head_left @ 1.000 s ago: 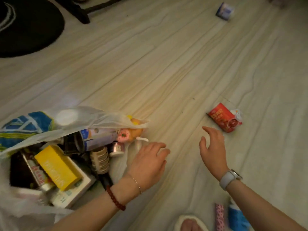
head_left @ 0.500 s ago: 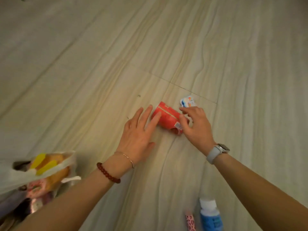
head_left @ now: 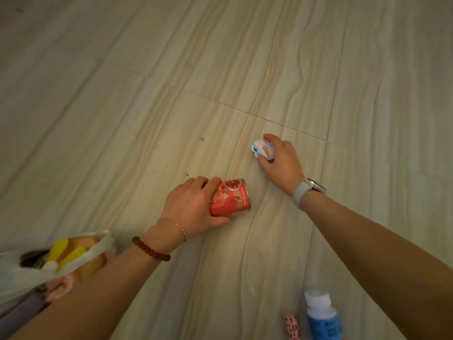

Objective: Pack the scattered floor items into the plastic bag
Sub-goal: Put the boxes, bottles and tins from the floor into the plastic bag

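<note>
My left hand (head_left: 193, 204) grips the red can (head_left: 230, 197) lying on its side on the pale wood-grain floor (head_left: 147, 94); my fingers curl over its top and my thumb tucks under its near end, so most of the can juts out to the right of my palm; my right hand (head_left: 282, 160) pinches a small white-and-blue packet (head_left: 261, 147), which sticks out past my fingertips to the left, well apart from the can; the plastic bag (head_left: 98, 244) sits at the lower left beside my left forearm, mouth open, yellow and pink items showing inside; a blue bottle with a white cap (head_left: 321, 315) and a pink spotted tube (head_left: 291, 327) lie near the bottom edge, under my right forearm.
</note>
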Tool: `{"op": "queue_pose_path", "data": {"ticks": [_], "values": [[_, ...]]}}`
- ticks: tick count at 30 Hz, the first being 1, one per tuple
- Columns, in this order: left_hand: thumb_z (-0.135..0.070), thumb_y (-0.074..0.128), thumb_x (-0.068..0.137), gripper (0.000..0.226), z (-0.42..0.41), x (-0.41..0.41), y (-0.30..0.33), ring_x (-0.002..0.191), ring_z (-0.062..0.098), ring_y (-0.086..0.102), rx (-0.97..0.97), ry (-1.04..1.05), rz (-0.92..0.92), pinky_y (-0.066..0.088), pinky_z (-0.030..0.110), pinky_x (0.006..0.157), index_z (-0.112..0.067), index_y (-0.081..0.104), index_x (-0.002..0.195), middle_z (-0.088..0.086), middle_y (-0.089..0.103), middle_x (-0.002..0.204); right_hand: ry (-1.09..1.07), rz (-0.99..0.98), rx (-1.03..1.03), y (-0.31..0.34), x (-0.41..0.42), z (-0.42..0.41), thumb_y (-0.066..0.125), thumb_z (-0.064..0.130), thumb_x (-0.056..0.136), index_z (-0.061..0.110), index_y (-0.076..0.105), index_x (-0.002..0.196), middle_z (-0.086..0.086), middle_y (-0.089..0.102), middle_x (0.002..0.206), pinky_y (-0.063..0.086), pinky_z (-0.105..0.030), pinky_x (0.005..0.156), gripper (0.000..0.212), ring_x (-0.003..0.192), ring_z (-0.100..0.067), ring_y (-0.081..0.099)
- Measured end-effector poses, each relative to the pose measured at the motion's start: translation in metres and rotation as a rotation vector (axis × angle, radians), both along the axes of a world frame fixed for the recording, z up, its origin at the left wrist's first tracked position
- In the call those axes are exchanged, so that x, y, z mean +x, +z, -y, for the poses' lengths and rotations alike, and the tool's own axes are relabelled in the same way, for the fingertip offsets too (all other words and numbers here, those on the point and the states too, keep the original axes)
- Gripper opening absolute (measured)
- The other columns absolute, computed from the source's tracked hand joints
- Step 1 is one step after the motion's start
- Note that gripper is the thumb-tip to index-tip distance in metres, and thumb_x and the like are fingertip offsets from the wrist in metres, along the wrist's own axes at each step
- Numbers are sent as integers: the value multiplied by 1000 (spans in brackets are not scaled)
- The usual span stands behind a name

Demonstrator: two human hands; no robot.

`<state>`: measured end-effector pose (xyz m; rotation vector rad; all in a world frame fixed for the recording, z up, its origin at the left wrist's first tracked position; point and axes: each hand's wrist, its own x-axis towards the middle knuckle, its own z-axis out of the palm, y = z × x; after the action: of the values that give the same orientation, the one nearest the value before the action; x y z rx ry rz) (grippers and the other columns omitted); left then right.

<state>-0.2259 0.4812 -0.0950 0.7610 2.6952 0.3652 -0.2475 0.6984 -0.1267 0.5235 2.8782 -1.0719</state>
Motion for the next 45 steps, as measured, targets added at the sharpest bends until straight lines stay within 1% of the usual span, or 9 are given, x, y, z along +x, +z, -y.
{"op": "queue_pose_path", "data": {"ticks": [5,12,19,25,31,35,39,42,45], "values": [[-71,46,57,77,57,33,26,76,22,65,141,118,-100,50,30,53,-21,48,115,4,66,93,-99,-128,-412,21,43,52,66,16,81,24,50,122,2,54,116,39,-1,79,44,97,2,53],[-66,51,60,75,142,92,63,83,23,64,62,171,-161,53,31,65,-19,47,119,5,65,99,9,-129,-647,34,90,133,66,10,80,26,52,114,1,60,113,50,-14,74,41,91,3,59],[-67,54,61,78,205,179,80,94,21,60,91,616,-223,51,29,74,-16,54,121,6,63,108,394,-134,-516,60,113,201,63,43,69,42,45,110,25,53,107,43,-11,66,44,89,4,53],[-65,57,57,82,255,220,95,101,19,53,167,1011,-357,42,27,83,-18,48,124,7,59,111,869,-292,-386,72,137,270,62,41,72,19,49,116,11,52,107,34,-6,81,51,92,1,45],[-66,56,57,86,300,234,100,98,28,55,157,1206,-439,43,33,78,-13,48,125,14,58,109,1264,-443,-157,79,147,343,61,38,78,8,54,117,-13,60,113,38,-29,92,49,101,-26,53],[-65,58,55,86,312,246,104,99,28,57,173,1274,-477,48,38,80,-14,48,124,13,58,111,1328,-590,24,80,146,377,57,25,83,5,63,98,-20,60,102,46,-38,73,25,87,-33,57],[-63,61,55,84,315,254,103,98,24,56,196,1280,-481,47,35,80,-17,48,124,10,59,110,1331,-740,223,76,131,398,67,10,76,5,63,83,-13,61,78,31,-33,62,9,68,-29,55],[-64,60,54,84,311,260,102,95,24,57,200,1282,-470,45,32,78,-17,49,124,8,60,106,1312,-814,363,80,126,400,66,18,77,13,65,82,-4,65,82,25,-31,66,7,77,-24,55],[-64,60,53,83,308,264,99,93,24,57,215,1245,-438,47,33,78,-20,49,123,7,59,104,1276,-738,273,85,122,386,54,31,83,17,62,101,-7,64,103,27,-32,73,24,95,-22,45]]}}
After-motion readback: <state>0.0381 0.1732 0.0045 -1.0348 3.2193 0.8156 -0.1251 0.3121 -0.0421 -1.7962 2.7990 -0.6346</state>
